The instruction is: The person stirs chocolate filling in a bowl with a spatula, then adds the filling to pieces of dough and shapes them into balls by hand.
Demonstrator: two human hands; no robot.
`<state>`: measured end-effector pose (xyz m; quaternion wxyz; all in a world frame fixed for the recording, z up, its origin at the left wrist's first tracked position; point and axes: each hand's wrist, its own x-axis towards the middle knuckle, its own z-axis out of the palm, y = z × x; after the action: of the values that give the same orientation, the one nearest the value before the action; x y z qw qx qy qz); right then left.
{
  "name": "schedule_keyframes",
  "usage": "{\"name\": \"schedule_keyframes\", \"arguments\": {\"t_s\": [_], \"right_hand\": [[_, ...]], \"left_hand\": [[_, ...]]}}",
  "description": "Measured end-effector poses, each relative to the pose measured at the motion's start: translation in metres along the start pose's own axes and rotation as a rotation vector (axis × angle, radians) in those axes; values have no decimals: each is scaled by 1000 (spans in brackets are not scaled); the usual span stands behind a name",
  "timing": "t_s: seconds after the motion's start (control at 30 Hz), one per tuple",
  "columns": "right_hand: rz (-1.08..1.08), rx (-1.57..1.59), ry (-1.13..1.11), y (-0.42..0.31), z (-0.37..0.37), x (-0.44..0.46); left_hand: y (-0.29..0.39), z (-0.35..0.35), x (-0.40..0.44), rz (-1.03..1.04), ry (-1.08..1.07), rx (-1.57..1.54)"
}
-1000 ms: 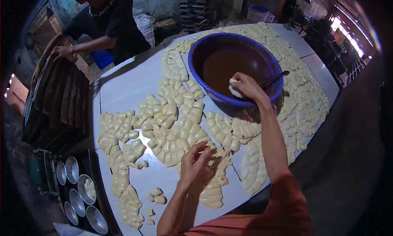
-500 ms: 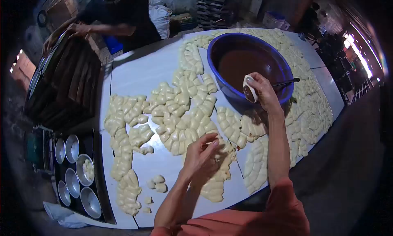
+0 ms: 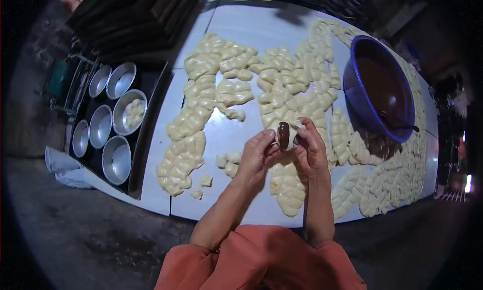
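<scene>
A small flattened piece of dough (image 3: 298, 125) is stretched between my two hands, with a streak of glossy brown filling (image 3: 284, 135) lying on it. My left hand (image 3: 256, 155) pinches its left edge between thumb and fingers. At the opposite edge, my right hand (image 3: 311, 148) grips the dough the same way. Beneath the hands, joined pieces of pale dough (image 3: 288, 189) lie on the white table (image 3: 201, 209). To the right stands a blue basin (image 3: 358, 106) of brown filling (image 3: 385, 78), a dark-handled spoon (image 3: 400, 123) resting in it.
Sheets of portioned dough (image 3: 216, 58) spread over much of the table, with a few loose bits (image 3: 206, 180) near its front. On the left, a dark tray (image 3: 143, 139) carries several round metal tins (image 3: 116, 160), one containing dough pieces (image 3: 134, 113). Dark stacked trays (image 3: 126, 18) stand behind.
My right hand has come away from the basin with the filled dough, toward my body. My left hand, previously empty, now grips the dough too. The view has turned downward and left.
</scene>
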<state>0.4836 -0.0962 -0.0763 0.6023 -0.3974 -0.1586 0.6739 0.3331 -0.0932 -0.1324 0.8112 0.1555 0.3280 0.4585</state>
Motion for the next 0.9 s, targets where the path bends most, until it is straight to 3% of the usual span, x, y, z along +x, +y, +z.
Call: {"name": "schedule_keyframes", "arguments": {"t_s": [0.03,0.13,0.17,0.27,0.37,0.47,0.6,0.63,0.73,0.77,0.9], "right_hand": [[29,-8,-191,9,-19,5],[-77,-548,-172,38,5,-1],[-204,-616,-132,54,14,-4],[-675,-1280,-103,66,32,-4],[-683,-1207,-100,73,38,-2],[-566,-1100,-81,70,45,1],[-187,-639,-88,63,43,3],[-137,-743,-128,59,35,4],[-114,-660,-312,51,41,-17],[-286,-888,-394,53,33,-12],[-483,-843,-432,66,16,3]], "left_hand": [[6,-11,-4,30,72,39],[22,-32,-13,133,223,136],[22,-35,-15,173,236,155],[27,-32,-22,265,260,172],[30,-29,-26,382,306,341],[41,-23,-28,327,285,342],[64,-21,-26,137,132,237],[70,-24,-26,113,134,286],[82,-32,-30,67,144,394],[82,-33,-33,67,144,406],[74,-24,-51,185,97,412]]}}
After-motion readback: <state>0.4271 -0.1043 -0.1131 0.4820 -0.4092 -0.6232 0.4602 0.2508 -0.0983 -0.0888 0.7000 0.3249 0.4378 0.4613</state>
